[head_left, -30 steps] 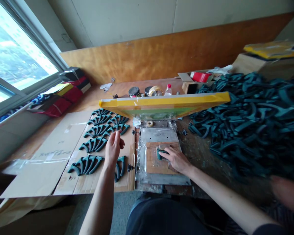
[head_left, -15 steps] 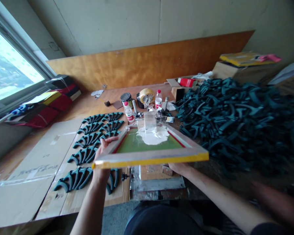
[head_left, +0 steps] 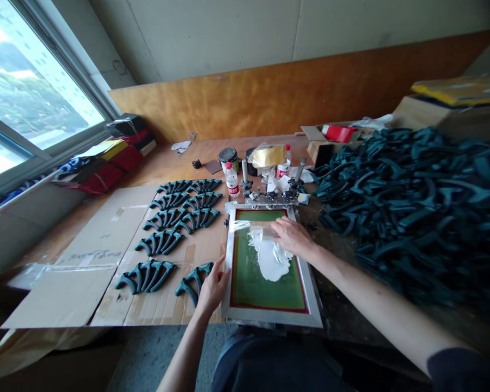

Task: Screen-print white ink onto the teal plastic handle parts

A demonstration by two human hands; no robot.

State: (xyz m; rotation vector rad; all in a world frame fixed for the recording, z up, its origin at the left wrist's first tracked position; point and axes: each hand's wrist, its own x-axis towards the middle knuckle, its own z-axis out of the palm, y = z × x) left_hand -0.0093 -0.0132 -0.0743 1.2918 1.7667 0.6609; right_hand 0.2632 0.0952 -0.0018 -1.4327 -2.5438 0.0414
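A screen printing frame (head_left: pixel 314 294) with green mesh lies flat, its far end at a metal clamp (head_left: pixel 265 201). White ink (head_left: pixel 273 264) is pooled on the mesh. My right hand (head_left: pixel 292 235) is closed around a squeegee (head_left: pixel 262 232) standing at the far side of the ink; its fingers hide part of the tool. My left hand (head_left: pixel 215 282) grips the left rail of the frame, with the fingertips partly out of sight. Just left of this hand, dark green curved plastic parts (head_left: pixel 195 283) lie on cardboard.
More green parts (head_left: pixel 149 276) lie in fanned rows on the cardboard (head_left: pixel 81 272). A large heap of them (head_left: pixel 412 201) fills the right side. Behind the frame stand a bottle (head_left: pixel 232 181), a can (head_left: pixel 228 158) and a tape roll (head_left: pixel 268 156).
The frame has come down from a raised tilt to lying flat. My right hand has moved from beneath it to the squeegee; my left hand stays at its left side.
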